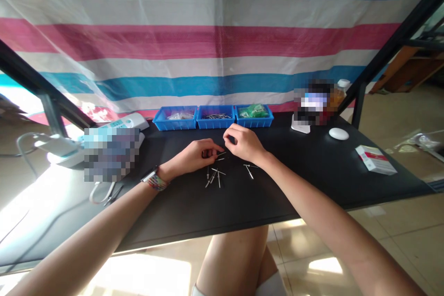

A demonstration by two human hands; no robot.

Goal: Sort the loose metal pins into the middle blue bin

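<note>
My left hand (204, 153) is closed just above the black tabletop, thumb and fingers drawn together. At its fingertips shows a thin silver pop rivet (221, 153). My right hand (244, 142) is curled in a pinch a little further right, in front of the blue bins; anything between its fingertips is too small to make out. Several loose pop rivets (214, 176) lie scattered on the table below my left hand. A smaller group of rivets (249, 172) lies under my right wrist.
Three blue bins stand in a row: one with clear bags (175, 124), one with metal pieces (215, 123), one with green packets (254, 122). A power strip (133, 122) and cables lie left. Rightward are a white oval object (339, 134), a small box (375, 160) and a bottle (342, 90).
</note>
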